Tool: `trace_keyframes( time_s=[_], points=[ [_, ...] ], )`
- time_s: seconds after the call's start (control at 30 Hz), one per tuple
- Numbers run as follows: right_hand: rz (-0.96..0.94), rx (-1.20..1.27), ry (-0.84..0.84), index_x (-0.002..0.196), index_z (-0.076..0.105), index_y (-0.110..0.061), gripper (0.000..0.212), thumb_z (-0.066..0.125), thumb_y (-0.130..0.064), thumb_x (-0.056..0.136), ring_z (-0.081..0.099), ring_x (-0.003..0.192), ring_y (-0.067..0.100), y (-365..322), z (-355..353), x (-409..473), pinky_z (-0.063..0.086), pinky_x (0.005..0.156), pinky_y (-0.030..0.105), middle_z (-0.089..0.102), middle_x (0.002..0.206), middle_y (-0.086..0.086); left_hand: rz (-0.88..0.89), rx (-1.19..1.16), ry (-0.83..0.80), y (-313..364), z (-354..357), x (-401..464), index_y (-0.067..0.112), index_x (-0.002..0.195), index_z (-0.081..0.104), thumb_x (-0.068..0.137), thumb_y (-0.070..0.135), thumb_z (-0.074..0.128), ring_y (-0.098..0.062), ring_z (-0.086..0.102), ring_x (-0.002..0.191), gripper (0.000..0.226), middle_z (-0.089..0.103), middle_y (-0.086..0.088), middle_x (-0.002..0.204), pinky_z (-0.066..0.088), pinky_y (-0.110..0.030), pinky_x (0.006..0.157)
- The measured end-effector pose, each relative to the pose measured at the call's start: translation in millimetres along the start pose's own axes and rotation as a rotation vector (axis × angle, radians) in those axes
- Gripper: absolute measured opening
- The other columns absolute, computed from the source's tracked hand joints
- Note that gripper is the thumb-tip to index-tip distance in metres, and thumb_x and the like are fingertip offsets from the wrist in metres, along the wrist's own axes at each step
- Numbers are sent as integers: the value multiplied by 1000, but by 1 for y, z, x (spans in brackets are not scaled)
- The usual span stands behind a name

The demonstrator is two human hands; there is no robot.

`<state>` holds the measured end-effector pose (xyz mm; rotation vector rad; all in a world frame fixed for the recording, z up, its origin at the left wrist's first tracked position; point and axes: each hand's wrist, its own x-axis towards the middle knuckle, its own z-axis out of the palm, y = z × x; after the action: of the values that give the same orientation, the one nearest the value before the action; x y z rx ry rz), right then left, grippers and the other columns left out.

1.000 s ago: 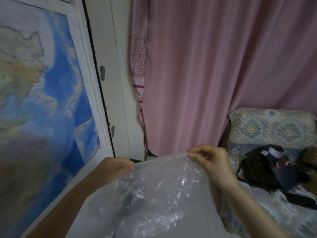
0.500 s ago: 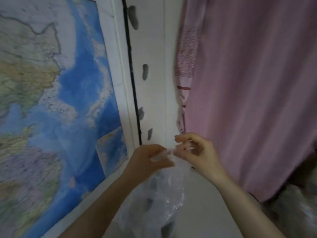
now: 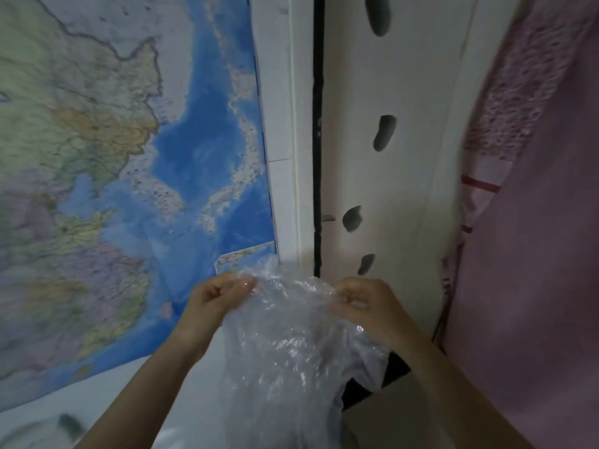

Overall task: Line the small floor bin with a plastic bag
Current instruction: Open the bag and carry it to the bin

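— Grip first?
— Both pinched shut on the plastic bag (image 3: 291, 345): left hand (image 3: 217, 298) clamping the crumpled top edge at its left, right hand (image 3: 366, 306) closed on the same edge at its right. Film bunched and raised in a small peak between them.
— Changed since a moment back?
— Spread wide and flat a second ago, then drawn together till the fingers nearly met, now parted again with slack film between. Reads as hunting for the mouth, rubbing the two layers apart. Mouth not plainly open yet.
— And the rest of the bag?
— Hanging loose below the hands, clear and wrinkled, held up in the air.
— Surroundings?
— Swung left, too: wall map (image 3: 123, 176) now filling the left side, white door panel (image 3: 382, 176) with its dark cut-outs straight ahead, pink curtain (image 3: 544, 222) squeezed to the right edge.
— The bin?
— Nowhere in view. Lining not begun; opening the bag comes first, then finding the bin.
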<state>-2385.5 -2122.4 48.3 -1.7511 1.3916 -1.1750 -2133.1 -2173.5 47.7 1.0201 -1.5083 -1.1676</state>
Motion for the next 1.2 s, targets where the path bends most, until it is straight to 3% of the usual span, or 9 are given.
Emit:
trace_keyframes(
  time_s=[0.27, 0.4, 0.47, 0.53, 0.63, 0.7, 0.8, 1.0, 1.2],
  points=[
    [-71, -13, 31, 70, 71, -30, 19, 77, -12, 71, 67, 64, 5, -1, 1, 27, 50, 62, 11, 72, 66, -9, -111, 86, 157, -8, -25, -15, 14, 74, 74, 71, 14, 72, -8, 62, 66, 4, 71, 3, 69, 48, -13, 59],
    [-83, -58, -18, 76, 73, -21, 10, 79, -18, 69, 68, 72, 21, -7, 11, 36, 55, 69, 28, 73, 74, 5, -51, 242, -73, 7, -30, -12, 29, 118, 57, 50, 25, 83, 1, 56, 110, 73, 61, 12, 119, 45, -16, 90],
    [-85, -64, -40, 79, 73, -21, 14, 81, -20, 67, 67, 73, 22, -11, 17, 41, 55, 70, 30, 72, 77, 7, 28, 463, -146, 16, -23, -2, 36, 124, 52, 52, 41, 82, 8, 47, 117, 79, 53, 22, 127, 37, -14, 97],
    [-91, -40, -44, 78, 71, -27, 18, 82, -20, 65, 67, 73, 22, -13, 22, 44, 54, 69, 28, 71, 78, 8, 86, 645, -168, 22, -13, 8, 39, 108, 62, 57, 44, 81, 8, 54, 105, 55, 62, 21, 115, 39, -17, 92],
    [-97, 3, -82, 86, 67, -39, 36, 85, -36, 56, 66, 75, 5, -11, 14, 48, 53, 70, 17, 70, 83, -6, 110, 592, -99, 22, -4, 18, 24, 73, 74, 64, 29, 80, -1, 64, 74, 11, 74, 7, 81, 48, -21, 76],
    [-61, -37, -149, 102, 60, -46, 59, 79, -55, 46, 62, 87, -5, -3, 0, 52, 50, 76, 13, 66, 97, -17, 94, 486, -16, 20, -8, 20, 16, 68, 74, 62, 30, 77, -7, 63, 69, 16, 73, -2, 74, 49, -25, 72],
    [10, -95, -249, 116, 53, -46, 79, 82, -57, 43, 54, 101, -11, 16, -19, 60, 41, 79, 9, 62, 108, -21, 72, 455, 60, 19, -14, 24, 15, 68, 74, 59, 33, 75, -16, 63, 70, 20, 72, -9, 73, 51, -35, 74],
    [-97, -117, -242, 88, 67, -40, 28, 81, -28, 66, 56, 87, -19, 43, -38, 93, 38, 71, -4, 66, 92, -24, 20, 496, 198, 14, -2, 34, 17, 66, 73, 56, 40, 75, -8, 62, 65, 25, 73, -4, 70, 49, -23, 69],
    [-166, -31, -197, 78, 69, -41, 24, 79, -21, 68, 67, 74, 14, 69, -78, 123, 54, 67, 19, 72, 81, -11, -94, 541, 311, -11, 24, 37, 26, 57, 73, 61, 22, 81, -1, 57, 60, 10, 70, 9, 59, 46, -25, 66]
  ],
)
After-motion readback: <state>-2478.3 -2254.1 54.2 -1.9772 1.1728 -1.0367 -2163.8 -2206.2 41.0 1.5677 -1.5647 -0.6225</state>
